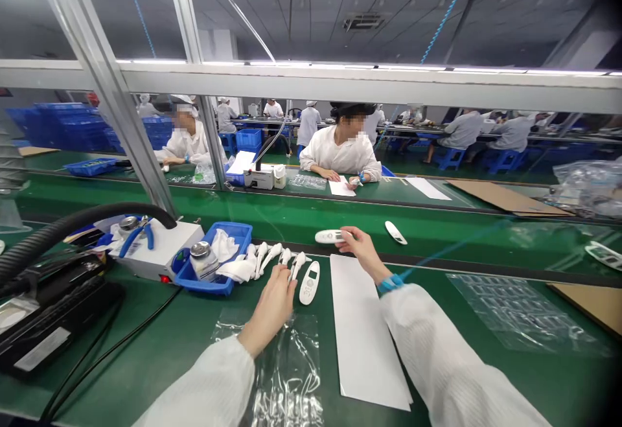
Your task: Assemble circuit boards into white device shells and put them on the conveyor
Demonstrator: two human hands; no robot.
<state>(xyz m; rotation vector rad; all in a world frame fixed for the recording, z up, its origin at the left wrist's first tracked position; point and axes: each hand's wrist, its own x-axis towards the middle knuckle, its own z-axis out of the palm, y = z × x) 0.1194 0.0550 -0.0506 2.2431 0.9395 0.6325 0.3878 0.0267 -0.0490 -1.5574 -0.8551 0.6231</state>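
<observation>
My right hand (pixel 363 251), a blue band at its wrist, pinches one end of a white handheld thermometer (pixel 326 237) over the green conveyor belt. The fingers of my left hand (pixel 273 302) are closed at the near end of a white thermometer (pixel 285 256) in a row of similar pieces; they partly hide it. Right beside that hand, another white thermometer (pixel 310 283) lies face up, its small dark screen and buttons showing. Farther right on the belt rests one more white thermometer (pixel 396 232).
White paper sheets (pixel 364 336) and a clear plastic tray (pixel 291 375) lie before me. To the left are a blue bin (pixel 228 288) with cloths and a metal-topped bottle, a white box (pixel 155 252) with pliers, and a black hose (pixel 87 216). A co-worker (pixel 343 148) sits opposite.
</observation>
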